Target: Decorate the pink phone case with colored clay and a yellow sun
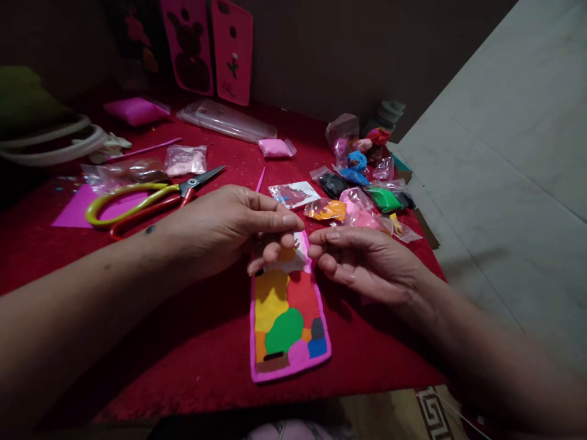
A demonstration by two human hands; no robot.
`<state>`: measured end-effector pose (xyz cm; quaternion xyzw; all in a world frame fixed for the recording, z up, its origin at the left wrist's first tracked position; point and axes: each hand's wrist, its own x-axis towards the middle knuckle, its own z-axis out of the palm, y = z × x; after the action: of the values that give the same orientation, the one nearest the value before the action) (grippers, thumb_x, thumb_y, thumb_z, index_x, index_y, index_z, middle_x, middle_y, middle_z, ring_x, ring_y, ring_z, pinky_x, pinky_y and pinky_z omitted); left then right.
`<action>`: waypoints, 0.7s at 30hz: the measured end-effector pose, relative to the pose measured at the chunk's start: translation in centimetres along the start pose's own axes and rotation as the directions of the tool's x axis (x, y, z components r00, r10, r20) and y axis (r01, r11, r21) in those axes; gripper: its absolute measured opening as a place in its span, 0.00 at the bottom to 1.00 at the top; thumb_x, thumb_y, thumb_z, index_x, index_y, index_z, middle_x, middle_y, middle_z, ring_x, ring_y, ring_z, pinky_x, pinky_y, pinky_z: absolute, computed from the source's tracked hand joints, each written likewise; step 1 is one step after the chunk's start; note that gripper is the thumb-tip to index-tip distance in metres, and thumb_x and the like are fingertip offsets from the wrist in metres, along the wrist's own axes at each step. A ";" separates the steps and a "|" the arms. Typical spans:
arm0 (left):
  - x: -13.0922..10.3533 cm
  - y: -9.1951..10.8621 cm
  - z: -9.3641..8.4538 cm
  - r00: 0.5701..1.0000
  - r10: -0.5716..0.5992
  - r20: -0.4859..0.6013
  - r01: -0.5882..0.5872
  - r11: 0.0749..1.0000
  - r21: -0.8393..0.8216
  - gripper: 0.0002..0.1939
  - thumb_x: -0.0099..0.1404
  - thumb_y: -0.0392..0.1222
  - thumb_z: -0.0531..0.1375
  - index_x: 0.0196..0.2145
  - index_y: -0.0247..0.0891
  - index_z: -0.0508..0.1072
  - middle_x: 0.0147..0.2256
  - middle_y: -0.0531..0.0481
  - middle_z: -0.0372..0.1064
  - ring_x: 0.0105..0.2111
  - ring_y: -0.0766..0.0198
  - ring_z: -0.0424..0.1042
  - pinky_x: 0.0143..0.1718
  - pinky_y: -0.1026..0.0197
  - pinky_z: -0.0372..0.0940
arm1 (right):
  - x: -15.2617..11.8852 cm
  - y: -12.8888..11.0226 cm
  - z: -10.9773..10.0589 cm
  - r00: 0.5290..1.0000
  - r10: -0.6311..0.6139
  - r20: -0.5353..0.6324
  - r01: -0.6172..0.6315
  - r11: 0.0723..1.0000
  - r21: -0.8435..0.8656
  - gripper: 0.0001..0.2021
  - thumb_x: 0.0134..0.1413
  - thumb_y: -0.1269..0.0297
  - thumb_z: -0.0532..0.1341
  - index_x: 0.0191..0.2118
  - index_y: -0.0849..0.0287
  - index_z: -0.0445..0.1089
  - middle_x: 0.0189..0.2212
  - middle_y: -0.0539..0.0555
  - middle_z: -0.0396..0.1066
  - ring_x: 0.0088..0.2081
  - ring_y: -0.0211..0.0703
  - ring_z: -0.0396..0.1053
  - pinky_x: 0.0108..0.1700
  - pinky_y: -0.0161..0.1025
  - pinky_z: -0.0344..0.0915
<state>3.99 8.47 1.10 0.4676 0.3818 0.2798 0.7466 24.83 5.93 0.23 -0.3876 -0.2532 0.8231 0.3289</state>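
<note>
A phone case [275, 299] covered in coloured clay patches with a raised pink rim lies on the red cloth. Patches of yellow, red, green, blue and brown show on it. My left hand [257, 223] hovers over its upper end, thumb and fingertips pinched together. Across from it, to the right, my right hand [367, 260] is pinched too, fingertips close to those of the left. Whatever is between the fingers, if anything, is too small to make out. My left hand hides part of the case's top.
Scissors [160, 198] with yellow and red handles lie left, by a pink sheet [76, 208]. Bags of clay sit to the right, including orange [328, 211] and green [385, 198]. Decorated cases [233, 55] lean at the back. A clear case [227, 120] lies before them.
</note>
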 end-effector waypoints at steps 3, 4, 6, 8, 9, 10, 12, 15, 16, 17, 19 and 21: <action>0.0 0.0 0.0 1.000 -0.003 -0.014 0.003 1.000 0.013 0.08 0.59 0.35 0.63 0.24 0.29 0.78 0.14 0.47 0.67 0.13 0.69 0.63 0.11 0.70 0.59 | 0.0 0.0 0.1 1.000 -0.008 -0.009 0.008 1.000 -0.017 0.05 0.51 0.77 0.62 0.31 0.68 0.77 0.27 0.57 0.77 0.25 0.34 0.71 0.24 0.27 0.67; 0.0 0.0 0.0 1.000 -0.008 -0.019 0.008 1.000 0.020 0.08 0.59 0.35 0.63 0.23 0.30 0.78 0.14 0.47 0.66 0.12 0.69 0.63 0.11 0.70 0.59 | -0.1 0.0 0.2 1.000 -0.009 -0.013 0.009 1.000 -0.025 0.05 0.51 0.76 0.62 0.31 0.68 0.77 0.27 0.57 0.77 0.25 0.33 0.71 0.24 0.26 0.66; 0.0 0.0 0.0 1.000 -0.017 -0.026 0.017 0.999 0.034 0.08 0.58 0.35 0.63 0.22 0.31 0.77 0.14 0.48 0.66 0.12 0.70 0.62 0.11 0.70 0.58 | -0.1 0.0 0.3 1.000 -0.006 -0.026 0.005 0.999 -0.040 0.04 0.51 0.76 0.63 0.30 0.67 0.77 0.26 0.56 0.76 0.24 0.32 0.71 0.22 0.25 0.64; -0.1 0.0 0.1 0.999 -0.020 -0.031 0.021 0.999 0.037 0.08 0.56 0.35 0.64 0.21 0.32 0.75 0.13 0.49 0.65 0.12 0.70 0.61 0.11 0.71 0.58 | -0.1 0.0 0.4 0.999 0.000 -0.038 -0.002 0.999 -0.051 0.02 0.49 0.76 0.65 0.29 0.67 0.77 0.24 0.55 0.76 0.22 0.31 0.70 0.21 0.24 0.63; -0.1 0.0 0.1 0.999 -0.020 -0.030 0.021 0.999 0.034 0.08 0.55 0.34 0.65 0.20 0.33 0.75 0.13 0.50 0.65 0.11 0.70 0.61 0.11 0.71 0.57 | -0.1 0.0 0.4 0.999 -0.001 -0.042 -0.002 0.999 -0.053 0.02 0.49 0.76 0.66 0.29 0.67 0.76 0.24 0.54 0.75 0.22 0.31 0.70 0.20 0.24 0.62; -0.1 0.1 0.2 0.999 -0.021 -0.027 0.021 0.999 0.030 0.08 0.55 0.34 0.65 0.20 0.34 0.74 0.13 0.50 0.64 0.11 0.71 0.61 0.11 0.72 0.57 | -0.1 0.0 0.5 0.999 -0.005 -0.043 0.002 0.999 -0.054 0.01 0.48 0.76 0.66 0.28 0.66 0.76 0.23 0.54 0.75 0.21 0.30 0.69 0.20 0.24 0.61; -0.2 0.1 0.3 1.000 -0.022 -0.017 0.022 1.000 0.023 0.09 0.55 0.33 0.65 0.19 0.34 0.73 0.13 0.51 0.64 0.11 0.71 0.60 0.11 0.72 0.56 | -0.2 0.0 0.5 0.999 -0.016 -0.043 0.013 0.998 -0.055 0.01 0.47 0.76 0.67 0.27 0.66 0.75 0.22 0.53 0.74 0.20 0.30 0.69 0.19 0.24 0.60; -0.3 0.0 0.4 1.000 -0.023 -0.003 0.023 1.000 0.019 0.09 0.56 0.33 0.64 0.19 0.34 0.74 0.13 0.51 0.64 0.12 0.71 0.61 0.11 0.73 0.56 | -0.1 0.1 0.6 0.998 -0.032 -0.047 0.030 0.998 -0.053 0.03 0.45 0.76 0.67 0.26 0.65 0.74 0.21 0.51 0.72 0.20 0.29 0.67 0.18 0.24 0.59; -0.2 0.0 0.4 1.000 -0.025 -0.002 0.025 0.999 0.020 0.08 0.56 0.33 0.63 0.20 0.34 0.74 0.14 0.50 0.65 0.12 0.71 0.61 0.11 0.72 0.56 | -0.1 0.1 0.7 0.998 -0.034 -0.048 0.032 0.998 -0.051 0.04 0.44 0.76 0.68 0.25 0.65 0.73 0.20 0.50 0.71 0.20 0.29 0.67 0.18 0.23 0.58; -0.2 0.1 0.4 1.000 -0.028 -0.003 0.028 0.999 0.022 0.08 0.57 0.33 0.63 0.21 0.33 0.75 0.14 0.50 0.65 0.12 0.71 0.62 0.11 0.72 0.56 | -0.1 0.1 0.7 0.998 -0.038 -0.043 0.036 0.998 -0.045 0.04 0.44 0.75 0.68 0.25 0.65 0.72 0.20 0.50 0.71 0.20 0.28 0.66 0.18 0.23 0.57; -0.2 0.1 0.3 0.999 -0.034 0.003 0.034 0.999 0.026 0.09 0.58 0.34 0.63 0.22 0.31 0.76 0.15 0.48 0.66 0.12 0.71 0.61 0.11 0.72 0.57 | -0.1 0.1 0.8 0.998 -0.052 -0.033 0.051 0.998 -0.029 0.05 0.44 0.74 0.69 0.24 0.65 0.71 0.21 0.50 0.71 0.20 0.27 0.65 0.18 0.22 0.56; -0.2 0.1 0.3 0.999 -0.035 0.013 0.035 0.999 0.019 0.10 0.59 0.34 0.62 0.22 0.30 0.77 0.16 0.47 0.66 0.12 0.71 0.61 0.11 0.71 0.56 | -0.1 0.1 0.8 0.998 -0.060 -0.032 0.060 0.998 -0.017 0.06 0.45 0.73 0.69 0.25 0.65 0.71 0.22 0.50 0.71 0.20 0.27 0.64 0.18 0.22 0.56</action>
<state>4.17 8.22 1.29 0.4696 0.3875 0.2601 0.7494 24.20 5.63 0.63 -0.3960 -0.2660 0.8042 0.3544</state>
